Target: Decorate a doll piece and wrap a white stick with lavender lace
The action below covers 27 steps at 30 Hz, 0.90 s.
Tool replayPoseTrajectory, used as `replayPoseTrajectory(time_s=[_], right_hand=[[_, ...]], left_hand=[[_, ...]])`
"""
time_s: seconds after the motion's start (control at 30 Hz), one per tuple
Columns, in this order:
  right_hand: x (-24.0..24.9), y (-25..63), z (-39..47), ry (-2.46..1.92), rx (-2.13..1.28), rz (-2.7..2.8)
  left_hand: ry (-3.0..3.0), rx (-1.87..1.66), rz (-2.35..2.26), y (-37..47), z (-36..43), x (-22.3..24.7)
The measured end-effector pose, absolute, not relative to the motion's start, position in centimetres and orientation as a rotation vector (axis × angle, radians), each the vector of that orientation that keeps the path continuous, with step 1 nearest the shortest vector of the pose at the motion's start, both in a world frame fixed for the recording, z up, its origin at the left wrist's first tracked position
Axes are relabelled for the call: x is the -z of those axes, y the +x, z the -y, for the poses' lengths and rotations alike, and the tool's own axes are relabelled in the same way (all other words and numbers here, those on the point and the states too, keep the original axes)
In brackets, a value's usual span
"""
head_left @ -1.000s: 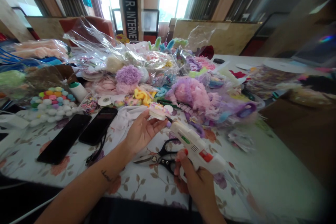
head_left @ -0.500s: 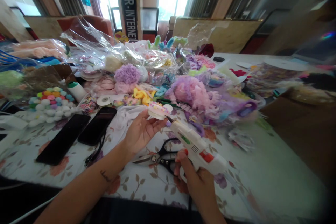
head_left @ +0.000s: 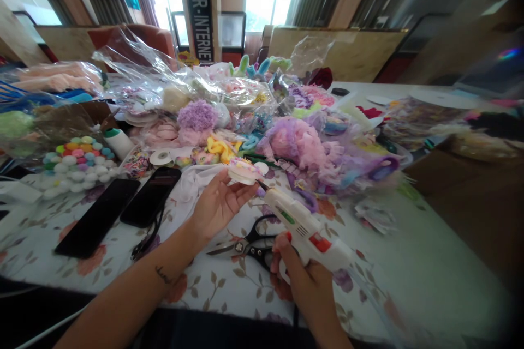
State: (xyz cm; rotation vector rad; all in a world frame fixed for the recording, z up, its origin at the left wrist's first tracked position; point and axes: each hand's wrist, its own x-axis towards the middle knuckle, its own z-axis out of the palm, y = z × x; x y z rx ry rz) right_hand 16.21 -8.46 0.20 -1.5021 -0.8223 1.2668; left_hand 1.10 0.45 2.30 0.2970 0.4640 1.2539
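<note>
My left hand (head_left: 219,203) grips a small round decorated piece (head_left: 242,172), white around its side with pink and yellow bits on top; its exact kind is unclear. In my right hand (head_left: 301,267) is a white hot glue gun (head_left: 303,226) with an orange-red part on its body. The gun's dark nozzle points up and left, at the lower right edge of the round piece; whether they touch I cannot tell. Black-handled scissors (head_left: 245,245) lie on the floral cloth (head_left: 213,289) under and between my hands, partly hidden by the right one.
Two black phones (head_left: 98,218) lie at the left, near a heap of colourful pompoms (head_left: 82,161). Behind my hands spreads a pile of pink fluffy yarn (head_left: 295,144), a purple pompom (head_left: 197,115) and clear plastic bags (head_left: 147,65). A brown cardboard box (head_left: 462,191) stands on the right.
The view has shifted very slightly. Both hands, the round piece and the glue gun keep nearly the same positions, with the nozzle still at the piece's edge.
</note>
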Motion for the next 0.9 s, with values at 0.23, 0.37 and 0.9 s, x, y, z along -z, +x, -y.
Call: replayPoseTrajectory(time_s=[0.23, 0.37, 0.9], right_hand=[[0.0, 16.4, 8.4, -1.53, -1.263, 0.785], [-0.1, 16.3, 8.4, -1.525, -1.293, 0.772], [-0.6, 41.6, 6.2, -2.226, -0.182, 0.985]], left_hand=[[0.328, -1.228, -0.508, 0.9, -0.5, -1.9], [0.373, -1.236, -0.506, 0.7, -0.7, -1.7], [0.316, -1.319, -0.72, 0.6, -1.2, -1.5]])
